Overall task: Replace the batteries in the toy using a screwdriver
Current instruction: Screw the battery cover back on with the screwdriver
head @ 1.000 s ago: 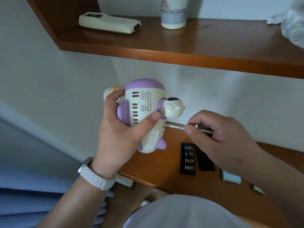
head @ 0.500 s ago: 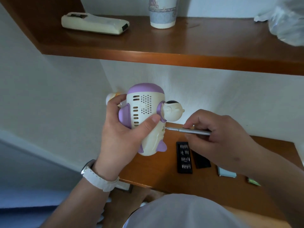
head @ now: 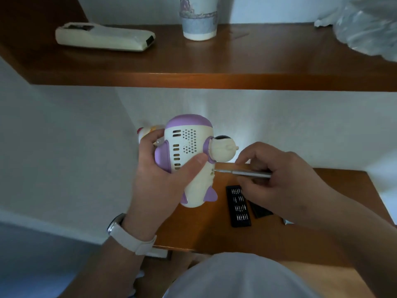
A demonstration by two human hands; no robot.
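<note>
The left hand (head: 159, 179) is gripping the cream-and-purple toy (head: 191, 160) in the air above the table (head: 206, 231), while the right hand (head: 277, 179) is pinching the screwdriver (head: 242, 172), its tip touching the toy's side.

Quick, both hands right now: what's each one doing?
Left hand: grips the toy, thumb across its vented back.
Right hand: pinches the screwdriver, tip at the toy.
</note>
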